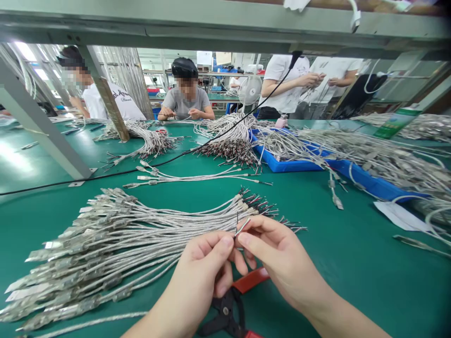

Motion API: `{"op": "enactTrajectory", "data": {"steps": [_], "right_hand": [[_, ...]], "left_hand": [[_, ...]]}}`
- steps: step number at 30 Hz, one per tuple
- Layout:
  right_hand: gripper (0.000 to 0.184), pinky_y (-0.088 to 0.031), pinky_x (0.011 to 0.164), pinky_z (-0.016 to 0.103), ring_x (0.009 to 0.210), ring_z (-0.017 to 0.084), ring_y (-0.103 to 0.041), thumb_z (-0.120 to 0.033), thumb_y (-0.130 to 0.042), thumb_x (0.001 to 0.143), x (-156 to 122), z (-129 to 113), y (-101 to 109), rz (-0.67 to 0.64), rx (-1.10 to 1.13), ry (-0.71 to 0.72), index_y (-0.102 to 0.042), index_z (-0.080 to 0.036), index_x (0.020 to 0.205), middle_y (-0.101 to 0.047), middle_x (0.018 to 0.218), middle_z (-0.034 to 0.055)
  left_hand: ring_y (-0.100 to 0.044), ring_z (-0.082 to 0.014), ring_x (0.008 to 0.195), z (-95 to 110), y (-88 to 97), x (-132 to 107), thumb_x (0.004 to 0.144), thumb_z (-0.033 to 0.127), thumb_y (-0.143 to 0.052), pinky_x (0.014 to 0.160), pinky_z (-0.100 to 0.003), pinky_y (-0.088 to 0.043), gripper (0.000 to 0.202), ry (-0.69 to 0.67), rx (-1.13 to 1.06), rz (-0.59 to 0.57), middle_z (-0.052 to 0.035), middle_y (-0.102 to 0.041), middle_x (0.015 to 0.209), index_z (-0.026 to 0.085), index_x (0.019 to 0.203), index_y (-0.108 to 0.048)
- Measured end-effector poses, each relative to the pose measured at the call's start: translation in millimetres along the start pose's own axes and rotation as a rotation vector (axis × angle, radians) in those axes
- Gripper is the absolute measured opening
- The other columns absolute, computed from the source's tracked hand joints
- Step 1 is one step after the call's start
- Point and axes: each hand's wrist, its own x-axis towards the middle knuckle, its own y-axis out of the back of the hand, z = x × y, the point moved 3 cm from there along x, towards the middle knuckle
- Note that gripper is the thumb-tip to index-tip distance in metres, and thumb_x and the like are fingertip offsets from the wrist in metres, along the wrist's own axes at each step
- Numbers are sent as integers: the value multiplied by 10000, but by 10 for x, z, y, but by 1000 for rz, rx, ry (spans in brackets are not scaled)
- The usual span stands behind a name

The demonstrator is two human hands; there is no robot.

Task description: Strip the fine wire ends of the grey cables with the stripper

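My left hand (207,265) is closed in a pinch on the end of a cable, where thin dark and pale wires (241,227) stick up. My right hand (278,253) meets it there, thumb and fingers closed on the same wire end. A braided cable (102,320) runs in from the lower left and passes behind my left wrist. Below my hands lies a black wire stripper (225,312) with red handles, partly hidden by them. Just beyond them spreads a large bundle of grey-white USB cables (151,230), plugs to the left and stripped ends to the right.
Several cables (197,178) lie apart behind the bundle on the green table (352,263). Blue trays (292,165) heaped with cables stand at right. A black cord (176,158) crosses the table. Shelf posts (45,126) and a beam frame the view; co-workers are beyond.
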Motion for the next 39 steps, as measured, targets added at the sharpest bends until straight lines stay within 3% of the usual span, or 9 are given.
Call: {"op": "enactTrajectory", "data": {"steps": [9, 26, 35, 39], "right_hand": [[163, -406, 498, 228, 498, 123, -567, -297, -707, 852, 22, -50, -51, -127, 36, -12, -614, -166, 825, -604, 562, -18], [190, -398, 514, 252, 468, 132, -566, -309, -691, 824, -7, -84, -96, -113, 58, -44, -562, -179, 774, -587, 504, -33], [193, -391, 488, 221, 489, 114, -523, -309, -690, 806, -41, -58, -99, 5, 40, -34, -547, -187, 764, -542, 558, -48], [200, -395, 522, 226, 507, 116, -509, -326, -675, 824, -32, -45, -88, 15, 55, -54, -557, -183, 751, -539, 539, -44]], "left_hand": [[-292, -13, 379, -28, -20, -19, 935, 326, -489, 405, -209, -128, 353, 34, -51, -53, -62, -621, 726, 89, 704, -614], [-302, -16, 375, -88, -31, -9, 870, 400, -598, 409, -202, -143, 319, 8, -96, -43, -3, -559, 643, 116, 727, -583], [-307, -23, 374, -51, -45, 6, 807, 415, -681, 400, -179, -164, 318, -6, 44, 56, 48, -487, 522, 126, 719, -581], [-324, -17, 373, -14, -52, 5, 793, 431, -685, 391, -176, -173, 331, -11, 72, 64, 14, -559, 604, 121, 728, -591]]}}
